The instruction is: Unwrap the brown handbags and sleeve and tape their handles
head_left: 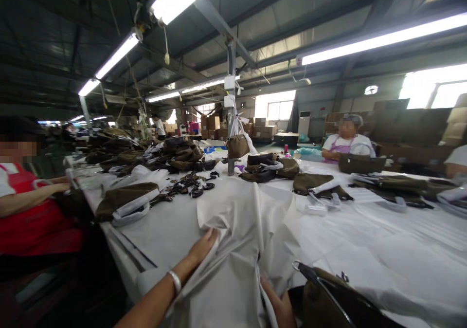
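A creased light grey sheet (233, 269) of cloth or soft plastic spreads in front of me, with folds rising toward the middle of the table. At its left edge, my left hand (203, 246) is closed on it, a silver bracelet on the wrist. Lower down, my right hand (279, 306) grips a fold of the same sheet; only its thumb side shows and its other fingers are hidden. Just right of that hand lies a dark olive handbag (324, 294) with a metal ring and a zip, cut off by the bottom of the view.
Pale sheeting covers the long table (394, 255). Olive bags with wrapped handles (127, 201) lie left, and black straps (189, 184) are heaped ahead. A metal post (230, 123) rises mid-table. A person in a red apron (40, 221) sits left; another, in purple (339, 145), faces me.
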### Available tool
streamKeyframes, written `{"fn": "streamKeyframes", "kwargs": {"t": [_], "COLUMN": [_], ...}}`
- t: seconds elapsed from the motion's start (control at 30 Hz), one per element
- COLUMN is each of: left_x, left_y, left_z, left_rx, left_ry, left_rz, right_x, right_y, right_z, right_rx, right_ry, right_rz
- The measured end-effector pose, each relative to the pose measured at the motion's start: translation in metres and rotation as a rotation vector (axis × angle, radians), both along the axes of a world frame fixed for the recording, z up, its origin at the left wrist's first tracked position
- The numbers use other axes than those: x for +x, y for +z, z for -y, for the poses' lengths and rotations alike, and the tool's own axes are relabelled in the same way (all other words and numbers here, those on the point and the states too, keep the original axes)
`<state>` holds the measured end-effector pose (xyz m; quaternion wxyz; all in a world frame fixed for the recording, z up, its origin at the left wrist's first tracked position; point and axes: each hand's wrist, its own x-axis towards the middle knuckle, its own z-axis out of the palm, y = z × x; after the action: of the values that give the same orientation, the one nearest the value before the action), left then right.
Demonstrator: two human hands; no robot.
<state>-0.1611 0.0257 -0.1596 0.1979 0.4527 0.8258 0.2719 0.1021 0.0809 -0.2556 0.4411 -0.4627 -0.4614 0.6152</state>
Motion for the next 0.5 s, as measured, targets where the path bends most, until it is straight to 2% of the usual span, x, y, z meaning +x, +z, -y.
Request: {"fn": "streamKeyframes", "kwargs": {"t": [0.07, 0.13, 0.2, 0.23, 0.3, 0.4, 0.5], "left_x": [0.051, 0.1, 0.134, 0.143, 0.144, 0.114, 0.065], "left_y": [-0.001, -0.002, -0.001, 0.001, 0.008, 0.023, 0.039], "left_z": [-0.001, 0.003, 0.007, 0.008, 0.007, 0.009, 0.022], "left_rx": [0.049, 0.098, 0.187, 0.242, 0.34, 0.397, 0.412], "left_ry": [-0.164, -0.304, -0.365, -0.359, -0.299, -0.164, 0.024], "left_rz": [0.056, 0.092, 0.117, 0.146, 0.212, 0.244, 0.194], "right_x": [-0.003, -0.006, -0.007, -0.006, -0.002, 0.006, 0.012], "right_y": [-0.001, -0.005, -0.007, -0.006, 0.002, 0.021, 0.035], "right_z": [0.006, 0.012, 0.018, 0.021, 0.024, 0.025, 0.02], "right_rx": [0.007, 0.117, 0.226, 0.261, 0.319, 0.433, 0.6], "right_ry": [0.047, 0.115, 0.187, 0.232, 0.321, 0.372, 0.173], "right_rz": [0.015, 0.011, 0.023, 0.025, -0.01, -0.082, 0.099]}}
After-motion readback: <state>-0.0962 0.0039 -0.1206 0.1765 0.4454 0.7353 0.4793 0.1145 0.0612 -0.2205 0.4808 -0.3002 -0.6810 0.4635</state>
